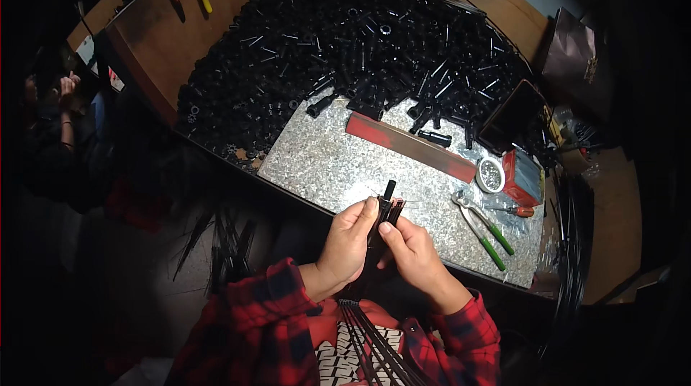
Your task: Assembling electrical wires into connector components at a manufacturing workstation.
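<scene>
Black, slim and seemingly plastic, the short tube (389,190) pinched by the left hand (344,243) at the near edge of the speckled grey slab (309,152) is best held steady while the right hand (412,248) grasps thin dark strands (395,214) beside it.

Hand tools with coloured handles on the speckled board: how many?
2: green-handled pincers right of the right hand, and a screwdriver with a red-orange handle, beside the pincers, near the red-sided box. More may be hidden under the black parts.
</scene>
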Demonstrator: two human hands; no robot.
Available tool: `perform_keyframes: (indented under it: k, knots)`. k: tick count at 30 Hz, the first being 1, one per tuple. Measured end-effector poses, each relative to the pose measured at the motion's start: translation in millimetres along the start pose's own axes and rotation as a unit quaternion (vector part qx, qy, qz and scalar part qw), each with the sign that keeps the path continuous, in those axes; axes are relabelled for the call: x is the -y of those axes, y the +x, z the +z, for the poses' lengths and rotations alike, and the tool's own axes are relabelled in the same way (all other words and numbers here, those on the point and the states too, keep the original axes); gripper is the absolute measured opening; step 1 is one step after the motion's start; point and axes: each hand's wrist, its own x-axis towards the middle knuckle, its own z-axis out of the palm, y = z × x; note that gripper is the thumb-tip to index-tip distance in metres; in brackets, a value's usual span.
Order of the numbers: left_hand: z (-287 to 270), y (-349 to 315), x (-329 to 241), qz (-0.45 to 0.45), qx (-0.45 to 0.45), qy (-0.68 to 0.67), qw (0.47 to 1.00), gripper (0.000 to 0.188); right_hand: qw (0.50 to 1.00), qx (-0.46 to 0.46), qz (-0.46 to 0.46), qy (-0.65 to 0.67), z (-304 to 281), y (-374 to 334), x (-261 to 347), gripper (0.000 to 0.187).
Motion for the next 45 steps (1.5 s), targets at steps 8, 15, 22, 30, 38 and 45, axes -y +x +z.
perform_keyframes:
  k: [8, 15, 22, 30, 38, 45]
  knots:
    - [-7.7, 9.7, -10.5, -0.093, 0.110, -0.074, 0.987, 0.034, 0.950, 0.068, -0.071, -0.296, -34.7, -1.0, 16.2, 0.032]
    - [-20.7, 15.0, -9.7, -0.161, 0.194, -0.187, 0.950, 0.039, 0.889, -0.118, -0.154, -0.414, -113.2, 59.1, 42.8, 0.010]
    - [-11.7, 11.1, -6.8, -0.150, 0.211, -0.160, 0.953, 0.039, 0.808, -0.115, -0.215, -0.535, -137.6, 125.4, 12.5, 0.015]
    - [-8.7, -5.8, 5.4, -0.073, 0.146, 0.019, 0.986, 0.043, 0.927, -0.185, -0.181, -0.272, -106.9, 98.1, 34.0, 0.036]
    - [-0.9, -4.8, 3.4, -0.077, 0.120, 0.003, 0.990, 0.041, 0.974, -0.003, -0.122, 0.193, -75.1, 46.5, 29.6, 0.038]
    - [-0.1, -4.9, 3.8, -0.075, 0.114, -0.004, 0.991, 0.040, 0.967, 0.066, -0.109, 0.222, -61.1, 34.2, 29.7, 0.040]
